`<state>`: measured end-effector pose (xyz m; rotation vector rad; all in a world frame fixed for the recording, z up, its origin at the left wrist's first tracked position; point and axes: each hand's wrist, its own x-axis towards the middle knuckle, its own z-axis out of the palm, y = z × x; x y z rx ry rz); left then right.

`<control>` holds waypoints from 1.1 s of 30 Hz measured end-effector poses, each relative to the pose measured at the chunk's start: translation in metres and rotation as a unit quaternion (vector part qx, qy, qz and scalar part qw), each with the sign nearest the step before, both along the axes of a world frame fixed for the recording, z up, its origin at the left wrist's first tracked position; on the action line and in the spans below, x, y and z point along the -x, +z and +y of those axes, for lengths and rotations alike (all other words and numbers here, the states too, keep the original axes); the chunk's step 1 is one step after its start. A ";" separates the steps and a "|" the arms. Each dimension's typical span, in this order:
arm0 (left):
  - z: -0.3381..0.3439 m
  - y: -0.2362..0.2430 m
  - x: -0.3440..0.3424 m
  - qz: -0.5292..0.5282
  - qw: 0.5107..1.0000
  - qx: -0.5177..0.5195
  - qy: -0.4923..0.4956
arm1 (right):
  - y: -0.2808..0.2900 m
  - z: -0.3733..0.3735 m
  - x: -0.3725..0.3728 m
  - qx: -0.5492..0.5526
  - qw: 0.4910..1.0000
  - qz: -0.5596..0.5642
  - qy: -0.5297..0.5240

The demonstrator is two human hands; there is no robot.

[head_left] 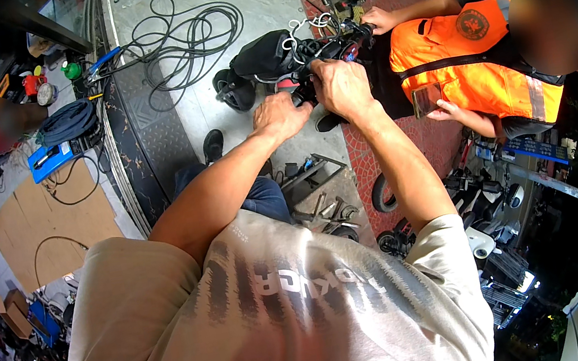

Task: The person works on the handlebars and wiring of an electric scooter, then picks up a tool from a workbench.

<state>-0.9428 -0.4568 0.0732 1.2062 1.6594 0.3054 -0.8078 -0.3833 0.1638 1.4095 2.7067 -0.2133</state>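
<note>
Both my hands are at the near end of a two-wheeler's handlebar, close together. My left hand (282,116) is closed around the black handlebar grip (303,93), its fingertips partly hidden. Just right of it, my right hand (344,87) curls over the handlebar beside the grip, with its fingertips out of sight. A black bag (263,56) hangs at the front of the handlebar, and white looped hooks or cords (296,32) sit above it. The far end of the handlebar is under the hand (378,19) of a person in an orange vest (455,60).
That person's other hand holds a phone (427,99). A coiled black cable (194,37) lies on the pale floor to the left. Below my arms are a metal tray (315,176) and loose metal parts. Cardboard (54,225) covers floor at left; parked motorbikes (485,202) stand at right.
</note>
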 end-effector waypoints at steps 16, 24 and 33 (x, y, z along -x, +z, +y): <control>-0.005 0.006 0.002 -0.021 1.000 -0.006 0.003 | -0.017 0.002 -0.007 0.153 0.958 0.108 -0.220; -0.004 0.003 0.007 -0.025 0.999 -0.015 -0.026 | -0.007 0.006 0.002 0.200 0.948 0.087 -0.234; -0.005 0.005 0.008 -0.036 0.999 -0.007 -0.037 | -0.006 0.013 0.004 0.184 0.960 0.005 -0.213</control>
